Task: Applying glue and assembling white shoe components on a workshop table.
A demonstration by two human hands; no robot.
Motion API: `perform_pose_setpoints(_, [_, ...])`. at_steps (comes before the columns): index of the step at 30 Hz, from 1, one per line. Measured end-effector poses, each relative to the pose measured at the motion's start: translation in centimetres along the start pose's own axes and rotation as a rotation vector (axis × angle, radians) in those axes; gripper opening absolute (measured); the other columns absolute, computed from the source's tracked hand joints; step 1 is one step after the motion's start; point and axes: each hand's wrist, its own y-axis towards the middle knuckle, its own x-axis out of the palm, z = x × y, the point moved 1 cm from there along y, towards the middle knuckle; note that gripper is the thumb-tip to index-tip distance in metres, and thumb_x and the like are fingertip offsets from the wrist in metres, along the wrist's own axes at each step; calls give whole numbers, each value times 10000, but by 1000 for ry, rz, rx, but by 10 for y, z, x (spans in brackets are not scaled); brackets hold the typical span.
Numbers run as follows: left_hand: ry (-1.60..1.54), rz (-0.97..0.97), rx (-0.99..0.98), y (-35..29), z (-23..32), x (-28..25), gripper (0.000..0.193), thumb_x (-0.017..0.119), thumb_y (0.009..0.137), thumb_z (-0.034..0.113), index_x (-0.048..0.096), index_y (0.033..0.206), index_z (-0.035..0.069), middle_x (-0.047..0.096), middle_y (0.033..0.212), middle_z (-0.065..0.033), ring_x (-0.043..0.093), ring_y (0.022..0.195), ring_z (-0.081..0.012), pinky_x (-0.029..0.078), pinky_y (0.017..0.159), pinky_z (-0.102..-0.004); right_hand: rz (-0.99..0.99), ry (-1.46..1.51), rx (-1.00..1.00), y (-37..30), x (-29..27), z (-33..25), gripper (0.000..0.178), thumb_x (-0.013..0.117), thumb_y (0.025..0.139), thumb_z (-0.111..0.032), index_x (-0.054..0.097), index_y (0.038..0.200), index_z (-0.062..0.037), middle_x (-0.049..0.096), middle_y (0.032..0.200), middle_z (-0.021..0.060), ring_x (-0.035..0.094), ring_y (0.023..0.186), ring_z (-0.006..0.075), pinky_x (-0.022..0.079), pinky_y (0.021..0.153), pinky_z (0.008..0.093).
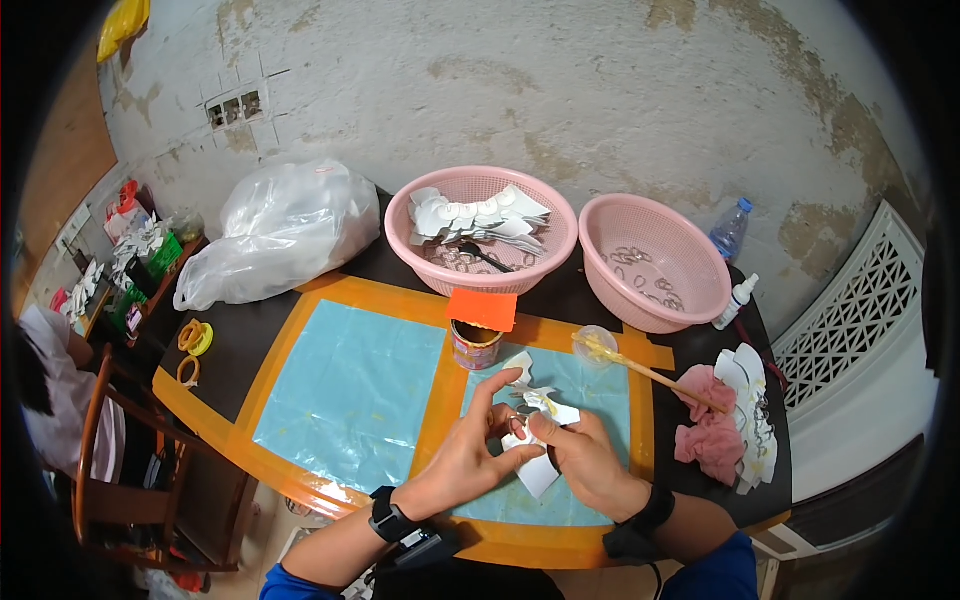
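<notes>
Over the blue sheet at the front of the table, my left hand and my right hand come together at white cut card pieces. The thumb and fingers of each are closed on the card, and yellowish smears mark its upper part. Something like a thin ring shows at the left fingertips, too small to make out surely. Just beyond the hands stands an open tin with an orange card at its mouth. A clear cup with yellow paste has a wooden stick leaning across it.
Behind are two pink baskets: the left basket holds white pieces, the right basket metal rings. A plastic bag lies back left. At right are a pink cloth, more white pieces and a bottle. A person is at far left.
</notes>
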Motion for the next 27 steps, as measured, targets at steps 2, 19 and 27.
perform_pose_setpoints(2, [62, -12, 49, 2, -2, 0, 853, 757, 836, -17, 224, 1492, 95, 579, 923, -49, 576, 892, -125, 483, 891, -310, 29, 65, 39, -1, -3, 0, 348, 635, 978, -255, 598, 1201, 10, 652, 1084, 34, 611, 963, 107, 487, 811, 275])
perform_pose_setpoints(19, [746, 269, 860, -3, 15, -7, 386, 867, 673, 252, 667, 953, 78, 564, 859, -41, 575, 783, -237, 488, 677, -335, -14, 479, 95, -15, 12, 1, 279, 573, 1009, -307, 577, 1183, -89, 619, 1084, 2, 586, 1021, 122, 464, 913, 322])
perform_pose_setpoints(27, [174, 275, 512, -10, 11, -1, 192, 709, 872, 99, 596, 1017, 44, 548, 954, -62, 550, 873, -166, 464, 798, -283, 68, 324, -145, -5, -1, 5, 266, 572, 1010, -283, 574, 1159, -63, 626, 1082, 23, 590, 1016, 129, 461, 942, 333])
